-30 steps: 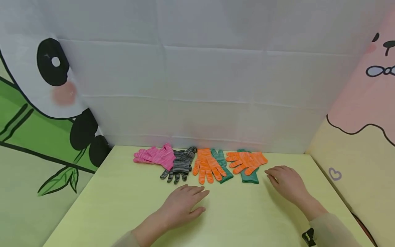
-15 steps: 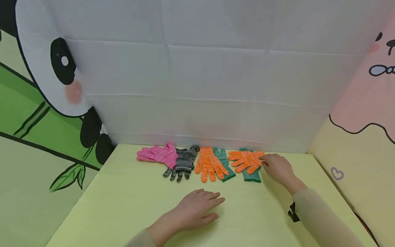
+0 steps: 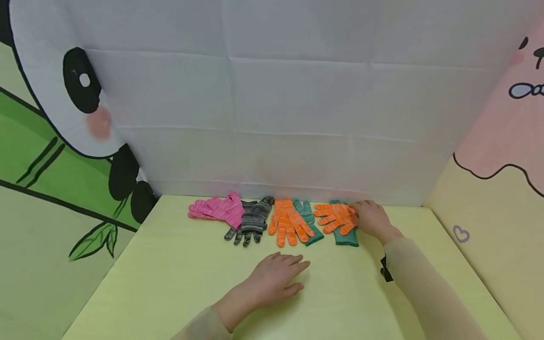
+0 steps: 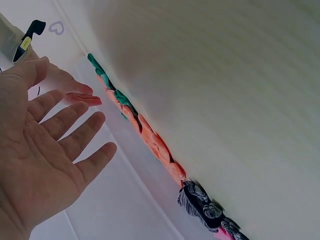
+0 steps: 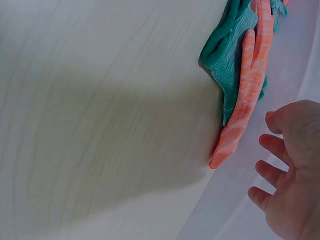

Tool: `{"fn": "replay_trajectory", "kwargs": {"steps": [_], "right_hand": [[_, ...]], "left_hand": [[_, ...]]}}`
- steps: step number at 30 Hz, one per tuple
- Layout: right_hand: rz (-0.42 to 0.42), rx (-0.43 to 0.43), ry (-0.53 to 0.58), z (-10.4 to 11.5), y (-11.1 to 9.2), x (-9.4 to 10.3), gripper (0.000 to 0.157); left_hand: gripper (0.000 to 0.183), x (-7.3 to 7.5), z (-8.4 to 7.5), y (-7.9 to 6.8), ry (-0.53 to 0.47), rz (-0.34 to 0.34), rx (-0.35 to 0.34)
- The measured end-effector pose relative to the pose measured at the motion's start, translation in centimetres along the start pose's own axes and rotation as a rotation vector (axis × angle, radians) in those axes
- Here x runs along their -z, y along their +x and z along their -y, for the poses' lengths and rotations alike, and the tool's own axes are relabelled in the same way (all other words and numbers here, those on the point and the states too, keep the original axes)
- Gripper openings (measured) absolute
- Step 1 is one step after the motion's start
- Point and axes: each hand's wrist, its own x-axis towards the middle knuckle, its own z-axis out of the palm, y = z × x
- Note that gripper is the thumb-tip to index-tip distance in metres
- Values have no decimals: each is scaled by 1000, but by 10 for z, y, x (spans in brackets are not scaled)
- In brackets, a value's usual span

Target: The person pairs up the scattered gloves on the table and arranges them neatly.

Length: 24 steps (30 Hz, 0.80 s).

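Note:
My right hand (image 3: 370, 218) hovers at the cuff end of the right orange glove (image 3: 333, 216), overlapping it in the head view. In the right wrist view its loosely bent fingers (image 5: 272, 172) hold nothing and stand apart from that glove. The orange glove lies across a green glove (image 3: 347, 237). My left hand (image 3: 274, 277), fingers spread and palm down, is over the table in front of the middle gloves, holding nothing. Nearest it lie another orange glove (image 3: 286, 222) partly covering a green glove (image 3: 313, 236), and dark striped gloves (image 3: 254, 218).
Pink gloves (image 3: 218, 209) lie at the row's left end, overlapping the dark striped ones. The row runs along the back of the pale yellow table (image 3: 170, 283), against a white sheet (image 3: 297, 94). Decorated panels with cartoon figures stand at the left and right (image 3: 488, 212).
My right hand has moved left and toward the back, from beside the right orange glove to its cuff end. My left hand has shifted slightly right. The gloves lie as before.

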Motion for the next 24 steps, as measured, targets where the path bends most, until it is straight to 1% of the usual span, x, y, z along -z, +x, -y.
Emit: {"fn": "replay_trajectory", "kwargs": {"steps": [5,10,13,19,24], "right_hand": [[6,-4,32,-6,13,-10,35],[-24,22,48,-8,20,-17,31],[-34,24,51,-8,25,-19,31],[0,-21,61,-11,32,-23,34],[29,-33,60,-13,35,-26,35]], "left_hand": [[56,-3,2,1,-14,6,14],[57,-5,3,3,-37,16,28],[57,-6,4,5,-57,32,34],[56,-6,4,9,-86,51,27],[56,-7,1,10,-87,61,24]]}}
